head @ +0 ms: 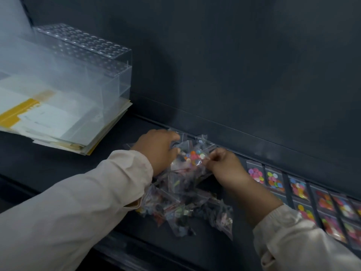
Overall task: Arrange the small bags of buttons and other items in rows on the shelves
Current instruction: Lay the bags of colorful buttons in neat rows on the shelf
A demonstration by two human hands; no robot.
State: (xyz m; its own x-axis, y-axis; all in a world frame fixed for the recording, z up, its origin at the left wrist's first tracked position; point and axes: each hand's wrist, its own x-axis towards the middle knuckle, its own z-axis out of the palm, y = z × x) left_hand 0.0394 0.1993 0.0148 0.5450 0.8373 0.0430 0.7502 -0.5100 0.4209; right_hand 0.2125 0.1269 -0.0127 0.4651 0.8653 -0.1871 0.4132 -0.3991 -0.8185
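Observation:
A loose pile of small clear bags [187, 204] with buttons and other small items lies on the dark shelf [48, 165]. On top sits a bag of coloured buttons [193, 156]. My left hand [158, 151] grips the upper part of the pile from the left, fingers curled into the bags. My right hand [224, 165] pinches the right edge of the coloured-button bag. To the right, several bags of coloured buttons [297, 188] lie flat in two rows along the shelf.
A clear acrylic box [88, 61] with round holes on top sits on a stack of white and yellow papers [48, 118] at the left of the shelf. A dark back wall [234, 65] rises behind.

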